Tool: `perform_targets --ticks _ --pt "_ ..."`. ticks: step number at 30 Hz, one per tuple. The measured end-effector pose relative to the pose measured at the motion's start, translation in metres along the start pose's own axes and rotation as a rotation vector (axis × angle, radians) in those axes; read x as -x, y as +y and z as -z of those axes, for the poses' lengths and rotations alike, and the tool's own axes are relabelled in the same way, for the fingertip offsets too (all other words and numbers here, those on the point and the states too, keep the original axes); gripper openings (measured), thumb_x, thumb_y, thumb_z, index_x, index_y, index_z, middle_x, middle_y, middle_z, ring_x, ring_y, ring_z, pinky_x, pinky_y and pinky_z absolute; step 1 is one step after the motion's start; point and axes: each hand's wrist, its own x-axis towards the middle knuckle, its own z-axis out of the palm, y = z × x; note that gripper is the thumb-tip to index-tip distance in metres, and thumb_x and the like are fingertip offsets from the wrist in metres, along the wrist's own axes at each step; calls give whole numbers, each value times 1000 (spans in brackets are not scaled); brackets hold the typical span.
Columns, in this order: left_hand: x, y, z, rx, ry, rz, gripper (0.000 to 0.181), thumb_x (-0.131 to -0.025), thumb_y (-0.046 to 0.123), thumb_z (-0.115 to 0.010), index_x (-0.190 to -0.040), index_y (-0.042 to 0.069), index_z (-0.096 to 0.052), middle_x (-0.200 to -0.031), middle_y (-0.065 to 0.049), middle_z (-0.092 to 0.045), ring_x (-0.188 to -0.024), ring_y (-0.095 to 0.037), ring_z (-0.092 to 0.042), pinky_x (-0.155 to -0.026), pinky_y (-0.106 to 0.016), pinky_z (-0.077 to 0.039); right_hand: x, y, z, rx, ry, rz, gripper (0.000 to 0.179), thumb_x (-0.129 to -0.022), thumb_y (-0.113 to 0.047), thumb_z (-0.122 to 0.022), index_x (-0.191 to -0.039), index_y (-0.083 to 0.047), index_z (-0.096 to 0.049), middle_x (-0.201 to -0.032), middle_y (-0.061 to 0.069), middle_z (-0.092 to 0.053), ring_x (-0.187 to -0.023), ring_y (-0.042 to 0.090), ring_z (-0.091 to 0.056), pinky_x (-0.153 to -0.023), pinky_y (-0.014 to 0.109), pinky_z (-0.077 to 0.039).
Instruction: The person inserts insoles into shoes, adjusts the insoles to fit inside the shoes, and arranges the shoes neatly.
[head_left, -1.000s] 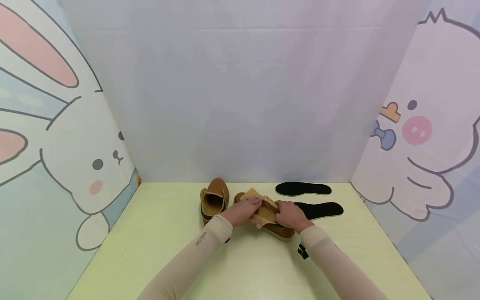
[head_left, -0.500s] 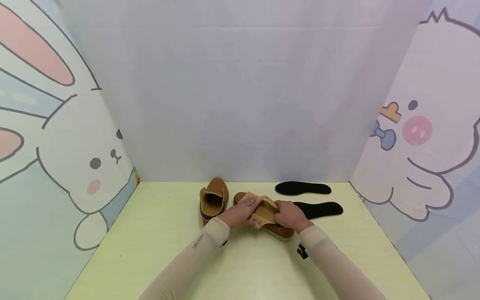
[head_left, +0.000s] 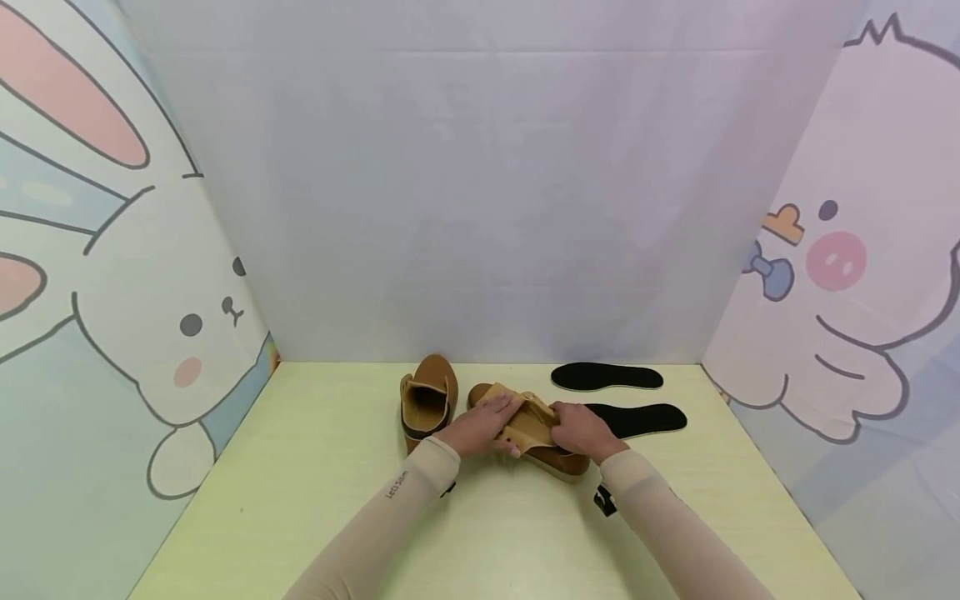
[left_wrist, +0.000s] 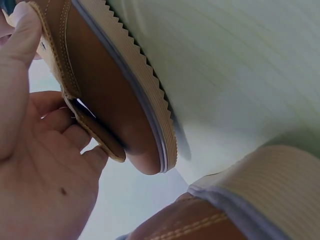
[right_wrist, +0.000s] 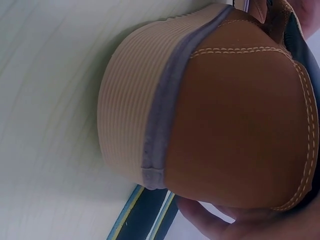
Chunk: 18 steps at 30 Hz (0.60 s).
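Note:
A brown low shoe [head_left: 558, 462] lies aslant at the middle of the table, toe to the back left, with its lacing flaps spread and its tongue folded toward the toe. My left hand [head_left: 483, 426] grips its front part. The left wrist view has the thumb [left_wrist: 22, 35] on an eyelet flap and fingers curled at the tongue [left_wrist: 102, 140]. My right hand [head_left: 581, 430] holds the collar near the heel; in the right wrist view, fingers [right_wrist: 205, 217] show beside the brown heel [right_wrist: 235, 125]. Part of the right hand's grip is hidden.
The matching brown shoe [head_left: 436, 371] stands just left of the held one, toe to the back. Two black insoles [head_left: 606, 377] lie at the back right; the nearer insole [head_left: 648, 420] reaches behind my right hand. A pale curtain [head_left: 480, 208] closes off the table's far edge.
My left hand has shifted slightly toward me and left, and the tongue lies flatter over the toe. My right hand has stayed in place at the heel end.

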Motion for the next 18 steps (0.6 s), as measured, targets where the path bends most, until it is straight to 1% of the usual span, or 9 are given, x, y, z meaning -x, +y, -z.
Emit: perform_targets --ticks 6,9,11,14,15,18 --pt "1 1 1 35 -8 48 96 -90 60 -61 -162 9 -23 -166 -13 -20 -154 -25 -17 -123 -44 -17 -1 1 4 -50 -37 12 44 -78 -11 -57 -121 -5 -65 -86 1 -61 -71 19 -54 -66 37 -45" --pt "0 1 2 56 -8 63 96 -90 60 -61 -163 10 -23 -167 -12 -19 -154 -25 -16 -123 -44 -15 -2 2 7 -81 -57 22 41 -79 -10 -57 -119 -5 -65 -85 1 -61 -71 18 -54 -67 37 -45" --pt "0 1 3 61 -15 67 96 -90 60 -61 -163 10 -22 -167 -11 -18 -154 -24 -15 -123 -43 -14 -2 3 7 -101 -68 22 41 -82 -12 -58 -122 -5 -65 -89 2 -63 -74 19 -55 -70 37 -47" --pt "0 0 4 76 -28 74 96 -90 60 -60 -163 11 -22 -167 -9 -18 -154 -23 -15 -124 -42 -13 -2 6 8 -117 -81 28 48 -90 -18 -59 -136 -3 -60 -105 7 -66 -83 20 -58 -79 42 -50" --pt "0 0 5 81 -34 75 96 -90 61 -60 -163 11 -22 -167 -9 -18 -154 -22 -15 -124 -42 -13 -2 6 9 -120 -79 36 52 -92 -20 -59 -140 -1 -56 -112 11 -67 -89 22 -60 -85 44 -50" --pt "1 0 5 87 -44 71 96 -90 61 -60 -163 11 -23 -167 -9 -19 -154 -22 -16 -124 -42 -13 0 8 11 -143 -63 65 61 -98 -24 -59 -149 6 -45 -133 21 -60 -109 29 -60 -98 51 -47"
